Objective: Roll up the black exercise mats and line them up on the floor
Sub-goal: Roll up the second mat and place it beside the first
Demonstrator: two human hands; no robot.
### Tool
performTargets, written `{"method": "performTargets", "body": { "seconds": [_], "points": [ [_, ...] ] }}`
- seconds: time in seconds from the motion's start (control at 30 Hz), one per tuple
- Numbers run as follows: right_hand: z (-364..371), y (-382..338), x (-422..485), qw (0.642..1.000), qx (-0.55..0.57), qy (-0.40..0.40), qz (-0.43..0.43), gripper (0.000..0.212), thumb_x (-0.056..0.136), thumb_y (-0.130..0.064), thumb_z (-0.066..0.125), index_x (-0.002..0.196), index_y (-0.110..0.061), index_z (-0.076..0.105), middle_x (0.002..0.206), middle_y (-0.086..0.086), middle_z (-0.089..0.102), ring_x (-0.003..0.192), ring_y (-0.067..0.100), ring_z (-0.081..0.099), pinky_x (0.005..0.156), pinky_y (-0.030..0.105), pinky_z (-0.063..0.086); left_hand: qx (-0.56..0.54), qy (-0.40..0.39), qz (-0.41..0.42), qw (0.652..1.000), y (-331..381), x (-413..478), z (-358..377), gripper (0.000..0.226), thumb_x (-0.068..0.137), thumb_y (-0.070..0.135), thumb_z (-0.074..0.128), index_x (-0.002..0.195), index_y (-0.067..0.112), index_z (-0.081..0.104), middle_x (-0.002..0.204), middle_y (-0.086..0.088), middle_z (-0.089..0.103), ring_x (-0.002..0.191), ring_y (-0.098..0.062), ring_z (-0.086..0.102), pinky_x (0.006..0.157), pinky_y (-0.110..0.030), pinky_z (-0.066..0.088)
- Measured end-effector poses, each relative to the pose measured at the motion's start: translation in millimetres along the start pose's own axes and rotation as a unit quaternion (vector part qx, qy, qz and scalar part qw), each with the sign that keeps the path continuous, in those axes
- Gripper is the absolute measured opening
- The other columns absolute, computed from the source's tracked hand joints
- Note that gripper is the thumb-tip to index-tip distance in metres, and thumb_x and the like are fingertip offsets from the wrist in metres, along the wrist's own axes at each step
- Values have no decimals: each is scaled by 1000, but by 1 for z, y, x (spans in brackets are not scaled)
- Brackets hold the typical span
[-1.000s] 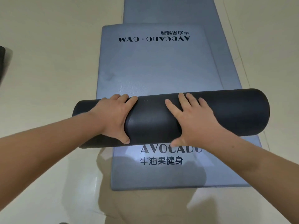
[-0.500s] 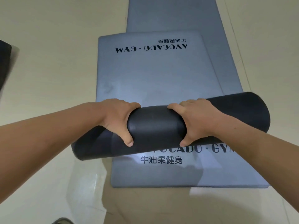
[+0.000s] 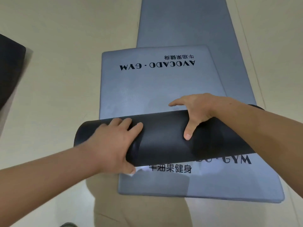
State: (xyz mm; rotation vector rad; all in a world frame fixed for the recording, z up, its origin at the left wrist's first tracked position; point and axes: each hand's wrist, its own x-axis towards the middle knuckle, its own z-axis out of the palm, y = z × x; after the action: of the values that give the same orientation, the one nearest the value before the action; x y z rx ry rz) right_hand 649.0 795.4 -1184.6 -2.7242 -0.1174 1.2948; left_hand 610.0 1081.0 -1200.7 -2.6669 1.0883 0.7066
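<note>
Both my hands are on a rolled black exercise mat (image 3: 164, 136), which lies crosswise at the middle of the head view, over the flat grey mats. My left hand (image 3: 113, 145) wraps the roll's left portion, fingers curled over the top and thumb tucked under the near edge, a closed grip on the roll. My right hand (image 3: 195, 112) straddles the roll toward its right end, thumb pressing down the near face and fingers spread over the far side, clamped on the same roll. The roll appears raised off the mats, though I cannot tell for sure.

Beneath it sits a grey mat printed AVOCADO · GYM (image 3: 164, 182), its near edge at six o'clock. A second printed grey mat (image 3: 155, 82) overlaps it toward twelve o'clock, and a third, plain grey mat (image 3: 185, 22) runs on beyond that. At nine o'clock, on the cream floor (image 3: 65, 54), the corner of another black piece (image 3: 9, 68) shows at the frame's edge; whether it is a finished roll I cannot tell.

The rolling of this mat looks done; the step in hand is carrying it off to be lined up. The next move calls for keeping both grips tight so the coil does not spring open, swinging it toward nine o'clock, and setting it down parallel to whatever lies there. The flat mats are not yet rolled.
</note>
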Motion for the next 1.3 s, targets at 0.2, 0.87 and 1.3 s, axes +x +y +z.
{"method": "performTargets", "body": {
  "seconds": [0.2, 0.87, 1.3],
  "points": [
    [3, -8, -21, 961, -139, 238, 0, 111, 66, -82, 80, 160, -41, 37, 151, -10, 49, 135, 20, 52, 105, 41, 43, 9, 26, -55, 998, -7, 33, 22, 142, 49, 87, 69, 159, 21, 7, 143, -3, 36, 128, -28, 42, 104, -53, 45],
    [7, -17, -8, 995, -63, 68, -33, 112, 46, -81, 90, 141, -57, 36, 118, -12, 61, 101, 18, 60, 85, 37, 47, -192, -70, -7, 979, -41, 44, -29, 93, 59, 67, 89, 138, 42, 48, 125, 18, 58, 114, -12, 61, 92, -41, 57],
    [14, -48, -30, 945, -175, 273, -23, 53, 102, -57, 56, 150, -38, 48, 146, -2, 49, 130, 24, 50, 100, 41, 47, 42, 65, -67, 995, -20, 35, 19, 145, 72, 85, 71, 160, 29, -29, 173, -18, -13, 162, -41, -3, 124, -69, 20]
  ]
}}
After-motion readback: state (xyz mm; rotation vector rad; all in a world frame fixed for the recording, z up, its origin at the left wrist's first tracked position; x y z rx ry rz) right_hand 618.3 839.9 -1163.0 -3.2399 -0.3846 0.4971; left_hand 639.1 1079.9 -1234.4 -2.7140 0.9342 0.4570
